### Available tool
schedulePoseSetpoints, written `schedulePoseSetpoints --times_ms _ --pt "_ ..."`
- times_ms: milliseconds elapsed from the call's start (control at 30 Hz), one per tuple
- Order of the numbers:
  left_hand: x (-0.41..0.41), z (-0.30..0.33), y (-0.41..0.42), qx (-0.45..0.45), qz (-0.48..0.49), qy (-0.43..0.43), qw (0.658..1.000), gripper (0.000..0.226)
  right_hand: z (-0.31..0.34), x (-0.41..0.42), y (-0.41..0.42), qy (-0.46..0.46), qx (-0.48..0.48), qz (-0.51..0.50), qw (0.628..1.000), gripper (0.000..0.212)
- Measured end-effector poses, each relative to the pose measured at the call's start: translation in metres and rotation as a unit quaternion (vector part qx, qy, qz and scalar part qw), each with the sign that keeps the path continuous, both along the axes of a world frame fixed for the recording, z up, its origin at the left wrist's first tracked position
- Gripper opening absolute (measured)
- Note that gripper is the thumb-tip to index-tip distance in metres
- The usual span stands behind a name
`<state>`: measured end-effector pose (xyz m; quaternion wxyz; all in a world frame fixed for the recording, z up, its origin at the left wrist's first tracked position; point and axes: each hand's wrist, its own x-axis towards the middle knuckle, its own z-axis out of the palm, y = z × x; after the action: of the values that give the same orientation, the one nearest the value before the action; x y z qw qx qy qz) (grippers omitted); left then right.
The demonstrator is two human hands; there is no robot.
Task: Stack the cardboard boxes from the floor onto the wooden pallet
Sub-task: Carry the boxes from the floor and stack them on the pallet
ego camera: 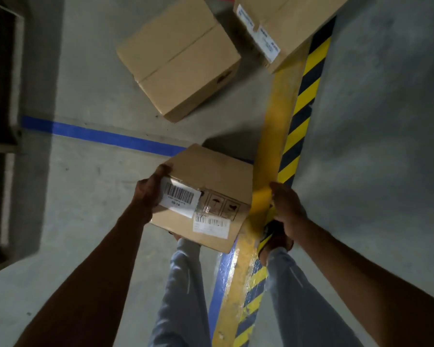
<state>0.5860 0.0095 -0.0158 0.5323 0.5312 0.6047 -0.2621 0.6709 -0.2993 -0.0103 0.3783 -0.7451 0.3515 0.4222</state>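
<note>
Below, on the grey floor (90,209) lie a big box (178,58) at 12 o'clock and another box (283,23) at 1 o'clock, while the left hand (149,190) grasps a small box (206,196) held at centre, tilted, and the right hand (287,207) hangs relaxed beside it, apart.

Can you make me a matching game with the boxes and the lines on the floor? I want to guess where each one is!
Things:
1. Small brown cardboard box with barcode labels
2. Plain brown cardboard box with a taped seam
3. Blue tape line
4. Yellow and black striped tape

Places:
A. beside the wide yellow line
B. gripped by the left hand
C. lying on the grey floor, untouched
D. crossing the floor at left

Pairs: 1-B, 2-C, 3-D, 4-A
</note>
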Motion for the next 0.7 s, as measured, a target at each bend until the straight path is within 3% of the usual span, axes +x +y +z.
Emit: schedulePoseSetpoints --times_ms 100,200,267,400,533,700 --pt "-0.024 -0.025 0.027 -0.003 -0.010 -0.013 1.000 0.090 -0.058 0.008 -0.006 0.049 0.024 -0.059 0.997 0.055" --pt "-0.036 -0.034 0.048 -0.036 -0.016 -0.064 0.997 0.082 -0.104 0.010 0.002 0.073 0.053 -0.056 0.994 0.071" --pt "-0.041 -0.042 0.062 -0.032 0.041 -0.079 0.996 0.085 -0.126 0.015 0.022 0.063 0.078 -0.056 0.993 0.071" --pt "-0.045 -0.037 0.066 -0.033 0.035 -0.100 0.994 0.097 -0.121 0.014 0.071 0.094 0.126 -0.061 0.986 0.094" --pt "-0.048 0.015 0.055 -0.071 0.030 -0.078 0.994 0.116 -0.075 0.005 0.059 0.085 0.104 -0.112 0.985 0.090" --pt "-0.043 0.150 0.016 -0.042 0.092 -0.076 0.992 0.051 0.065 0.020 0.011 0.073 0.081 -0.131 0.985 0.092"
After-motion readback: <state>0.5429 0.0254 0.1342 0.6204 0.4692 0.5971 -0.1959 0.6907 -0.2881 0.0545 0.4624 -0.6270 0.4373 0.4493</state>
